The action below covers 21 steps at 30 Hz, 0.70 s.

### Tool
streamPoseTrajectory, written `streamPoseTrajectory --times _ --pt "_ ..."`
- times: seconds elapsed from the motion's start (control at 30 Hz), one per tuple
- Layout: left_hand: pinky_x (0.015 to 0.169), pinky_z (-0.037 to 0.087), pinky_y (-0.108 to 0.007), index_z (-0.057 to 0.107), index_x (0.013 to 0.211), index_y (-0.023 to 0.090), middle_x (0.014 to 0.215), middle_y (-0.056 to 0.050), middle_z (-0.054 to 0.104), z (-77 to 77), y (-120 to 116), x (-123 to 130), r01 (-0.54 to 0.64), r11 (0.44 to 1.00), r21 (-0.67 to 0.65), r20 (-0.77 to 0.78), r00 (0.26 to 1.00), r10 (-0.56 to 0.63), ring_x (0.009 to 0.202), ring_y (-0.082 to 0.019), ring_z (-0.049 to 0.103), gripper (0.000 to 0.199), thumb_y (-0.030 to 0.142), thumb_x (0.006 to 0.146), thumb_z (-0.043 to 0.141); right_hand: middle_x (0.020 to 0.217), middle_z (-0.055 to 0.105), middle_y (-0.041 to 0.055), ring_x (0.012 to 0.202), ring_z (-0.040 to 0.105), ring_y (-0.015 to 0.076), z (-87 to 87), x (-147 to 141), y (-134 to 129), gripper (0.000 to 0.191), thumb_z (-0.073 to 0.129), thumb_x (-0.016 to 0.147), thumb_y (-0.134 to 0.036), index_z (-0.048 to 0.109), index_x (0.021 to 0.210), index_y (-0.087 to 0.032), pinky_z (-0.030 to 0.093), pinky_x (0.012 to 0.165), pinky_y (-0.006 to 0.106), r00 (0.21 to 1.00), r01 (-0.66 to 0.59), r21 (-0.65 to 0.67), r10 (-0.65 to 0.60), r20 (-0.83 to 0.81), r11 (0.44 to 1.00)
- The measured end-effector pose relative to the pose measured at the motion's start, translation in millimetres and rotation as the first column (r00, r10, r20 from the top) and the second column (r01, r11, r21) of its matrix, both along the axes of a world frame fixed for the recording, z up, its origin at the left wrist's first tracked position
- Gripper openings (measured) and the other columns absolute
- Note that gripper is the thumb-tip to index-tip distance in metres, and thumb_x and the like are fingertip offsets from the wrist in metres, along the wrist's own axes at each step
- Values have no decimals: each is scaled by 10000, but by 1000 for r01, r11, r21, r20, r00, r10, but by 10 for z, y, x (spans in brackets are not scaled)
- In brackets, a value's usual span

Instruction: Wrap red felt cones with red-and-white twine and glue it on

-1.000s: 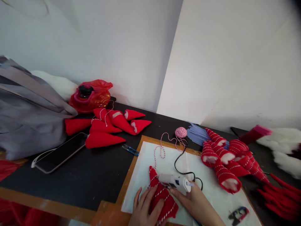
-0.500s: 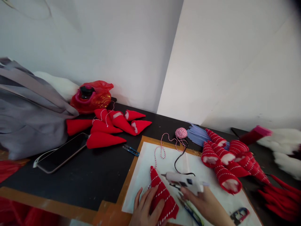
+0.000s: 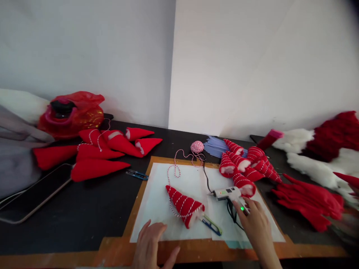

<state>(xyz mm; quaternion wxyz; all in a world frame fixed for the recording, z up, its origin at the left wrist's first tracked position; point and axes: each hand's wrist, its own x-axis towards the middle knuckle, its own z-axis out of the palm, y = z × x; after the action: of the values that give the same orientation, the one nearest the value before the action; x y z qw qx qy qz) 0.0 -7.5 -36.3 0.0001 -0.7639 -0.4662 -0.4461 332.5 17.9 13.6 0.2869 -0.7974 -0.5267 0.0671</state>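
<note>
Right hand [image 3: 254,223] grips glue gun [image 3: 226,193]; left hand [image 3: 150,244] has released felt cone [image 3: 183,205].

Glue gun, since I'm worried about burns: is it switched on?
On, it seems: the glue gun shows a small green light on its handle, beside the right hand.

Seemingly nothing legible, glue gun [image 3: 226,193] included
</note>
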Motion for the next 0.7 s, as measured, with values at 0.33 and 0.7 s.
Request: streamPoseTrajectory --times 0.33,0.7 --pt "984 487 -471 517 1327 173 1248 -139 613 478 282 495 66 997 -30 -43 997 -67 1161 -278 568 385 156 943 519 973 650 105 842 659 258 -371 -671 -324 203 435 1008 -230 595 1123 -181 581 730 383 764 -561 3 516 388 828" --pt "941 490 -499 583 1213 136 1024 -121 652 553 675 880 47 999 13 -126 991 -45 987 -274 617 291 199 929 567 861 685 82 711 688 209 -384 -350 -451 273 302 1034 -251 552 1113 -177 539 643 286 867 -472 103 482 -122 875"
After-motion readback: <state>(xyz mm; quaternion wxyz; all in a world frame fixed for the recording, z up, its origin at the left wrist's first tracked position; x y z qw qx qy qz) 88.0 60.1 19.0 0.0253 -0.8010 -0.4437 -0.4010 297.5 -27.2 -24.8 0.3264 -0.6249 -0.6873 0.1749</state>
